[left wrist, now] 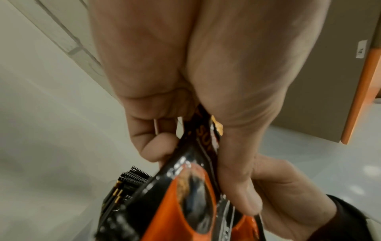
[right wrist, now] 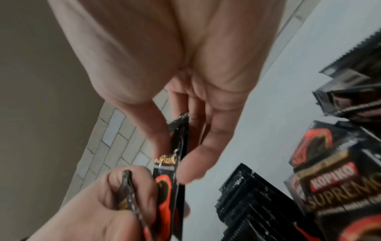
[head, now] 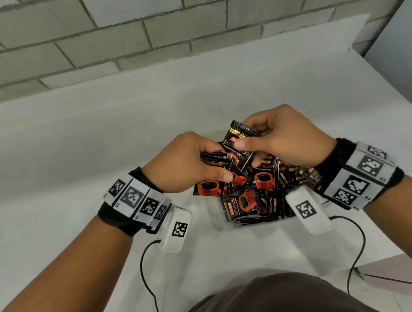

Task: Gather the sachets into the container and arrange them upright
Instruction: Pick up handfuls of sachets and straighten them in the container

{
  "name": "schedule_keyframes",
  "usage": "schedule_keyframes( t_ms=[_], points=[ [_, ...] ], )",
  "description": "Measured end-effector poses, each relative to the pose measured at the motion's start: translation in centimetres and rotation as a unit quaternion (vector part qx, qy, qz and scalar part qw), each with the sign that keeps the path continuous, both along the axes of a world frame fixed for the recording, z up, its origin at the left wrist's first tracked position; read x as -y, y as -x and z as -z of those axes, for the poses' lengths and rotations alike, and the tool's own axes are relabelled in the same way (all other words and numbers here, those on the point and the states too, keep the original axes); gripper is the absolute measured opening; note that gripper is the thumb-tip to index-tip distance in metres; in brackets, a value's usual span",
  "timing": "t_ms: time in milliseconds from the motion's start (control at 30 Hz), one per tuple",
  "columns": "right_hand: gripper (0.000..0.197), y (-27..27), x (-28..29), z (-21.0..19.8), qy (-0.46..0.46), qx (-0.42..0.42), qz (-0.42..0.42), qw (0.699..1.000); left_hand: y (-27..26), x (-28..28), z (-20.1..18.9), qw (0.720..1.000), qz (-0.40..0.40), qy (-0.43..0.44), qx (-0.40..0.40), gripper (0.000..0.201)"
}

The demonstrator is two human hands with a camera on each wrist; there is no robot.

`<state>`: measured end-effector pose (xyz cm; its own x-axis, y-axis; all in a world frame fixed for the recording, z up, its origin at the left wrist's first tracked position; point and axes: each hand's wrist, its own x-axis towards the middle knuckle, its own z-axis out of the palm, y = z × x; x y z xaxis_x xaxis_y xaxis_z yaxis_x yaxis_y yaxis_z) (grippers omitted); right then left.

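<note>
Several black sachets point(head: 244, 199) with red cup prints lie jumbled in a heap in what looks like a clear container point(head: 258, 221), whose walls barely show. My left hand point(head: 221, 163) grips a small stack of sachets point(left wrist: 195, 187) between thumb and curled fingers, above the heap's left side. Just right of it, my right hand point(head: 243, 135) pinches one sachet point(head: 238, 139) by its upper end and holds it tilted against the left hand's stack. The right wrist view shows that pinched sachet point(right wrist: 175, 163) edge-on, with the left hand's stack point(right wrist: 128, 195) beside it.
The heap sits on a white table point(head: 101, 138) against a grey block wall point(head: 118, 28). The table's right edge point(head: 390, 89) drops off to the floor. Black cables point(head: 148, 281) trail from both wrist units toward my body.
</note>
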<state>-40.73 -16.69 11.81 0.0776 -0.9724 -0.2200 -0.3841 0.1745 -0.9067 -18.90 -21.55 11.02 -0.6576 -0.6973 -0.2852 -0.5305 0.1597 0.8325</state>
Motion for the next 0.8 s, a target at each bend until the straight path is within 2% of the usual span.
schedule_keyframes(
  t_ms=[67,167,233,333,400,467,600,800],
  points=[
    [0.012,0.2,0.1,-0.7,0.0,-0.045,-0.036,0.998,-0.1,-0.1,-0.3,1.0,0.014,-0.003,0.003,0.027],
    [0.005,0.5,0.6,-0.6,0.036,-0.106,-0.023,0.993,-1.1,0.5,-0.5,1.0,-0.009,0.013,0.016,0.031],
    [0.004,0.5,0.8,-0.1,0.053,-0.137,-0.026,0.989,-2.4,1.4,-0.7,0.997,-0.031,0.042,0.053,0.031],
    [0.008,-0.1,0.6,1.2,0.046,-0.195,-0.107,0.974,-4.1,2.4,-0.9,0.993,-0.026,0.05,0.103,0.018],
    [0.004,-0.8,0.6,2.6,0.046,-0.228,-0.15,0.961,-4.6,2.6,-1.0,0.992,-0.014,0.042,0.115,0.014],
    [0.008,-1.6,0.7,3.8,0.068,-0.255,-0.175,0.949,-4.8,2.6,-1.0,0.992,-0.005,0.037,0.122,0.014],
    [0.015,-3.3,0.9,5.1,0.113,-0.349,-0.234,0.9,-4.8,2.4,-0.6,0.992,-0.006,0.039,0.119,0.014],
    [0.019,-4.7,0.4,6.1,0.162,-0.491,-0.315,0.796,-4.7,2.1,-0.2,0.993,-0.005,0.035,0.114,0.015]
  ],
)
